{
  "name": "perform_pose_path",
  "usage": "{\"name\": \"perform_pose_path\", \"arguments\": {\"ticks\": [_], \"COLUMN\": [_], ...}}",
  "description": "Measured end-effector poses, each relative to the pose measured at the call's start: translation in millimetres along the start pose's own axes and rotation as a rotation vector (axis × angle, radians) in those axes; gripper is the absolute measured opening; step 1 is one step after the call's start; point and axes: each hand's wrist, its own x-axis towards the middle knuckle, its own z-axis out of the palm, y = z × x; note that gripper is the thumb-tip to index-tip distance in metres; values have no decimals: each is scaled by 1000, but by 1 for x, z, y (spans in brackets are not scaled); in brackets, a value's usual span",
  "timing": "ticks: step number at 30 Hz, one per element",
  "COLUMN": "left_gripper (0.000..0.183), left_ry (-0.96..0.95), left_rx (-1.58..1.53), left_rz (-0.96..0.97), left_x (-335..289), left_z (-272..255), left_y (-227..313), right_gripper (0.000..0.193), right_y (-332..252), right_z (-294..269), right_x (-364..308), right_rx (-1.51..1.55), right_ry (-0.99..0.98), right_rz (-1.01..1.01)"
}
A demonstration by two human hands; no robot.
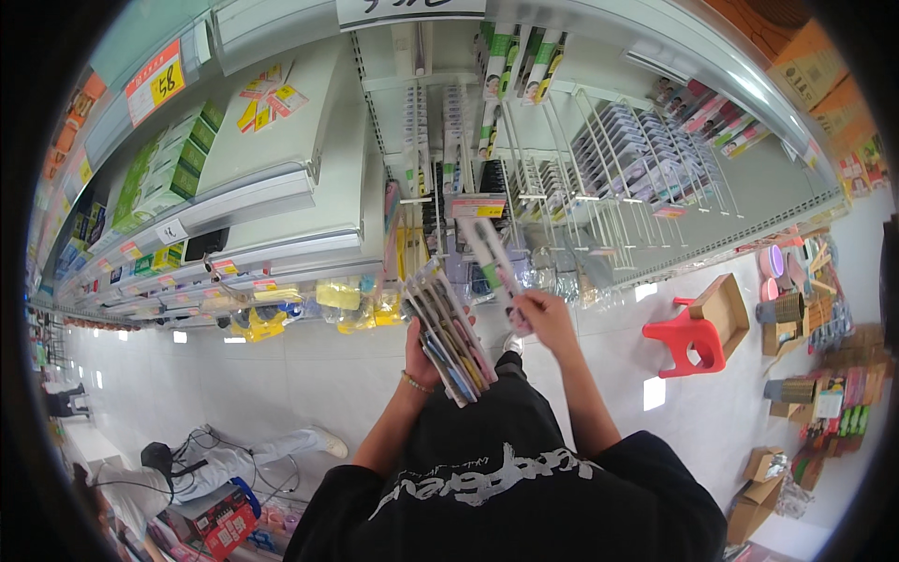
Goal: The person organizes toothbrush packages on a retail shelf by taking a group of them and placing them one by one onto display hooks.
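Observation:
My left hand is closed round a stack of slim blister packs, which look like packaged toothbrushes, fanned slightly with their long edges upward. My right hand grips one more toothbrush pack by its lower end. That pack is tilted, its upper end near a price tag at the front of the rack. Beyond both hands, wire hooks stick out from the shelf back. Rows of similar packs hang on several hooks to the right, and others hang straight ahead.
White shelves with green boxes stand on the left. A red stool with an open cardboard box is on the floor to the right. Another person is at the lower left. More cartons line the right side.

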Motion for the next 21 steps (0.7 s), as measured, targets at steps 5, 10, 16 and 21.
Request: {"name": "perform_pose_path", "arguments": {"ticks": [5, 10, 16, 21], "left_gripper": [74, 75, 76, 76], "left_ry": [-63, -73, -58, -107], "left_rx": [-50, -22, 57, 28], "left_rz": [-4, -9, 30, 19], "left_x": [-6, -8, -11, -5], "left_z": [-23, -23, -19, -21], "left_y": [7, 13, 16, 10], "right_gripper": [12, 11, 16, 14], "right_y": [24, 23, 67, 84], "right_z": [-30, -32, -26, -8], "right_x": [56, 95, 121, 136], "right_rx": [-284, -262, 54, 405], "right_ry": [262, 390, 357, 278], "right_rz": [-176, -330, -273, -281]}}
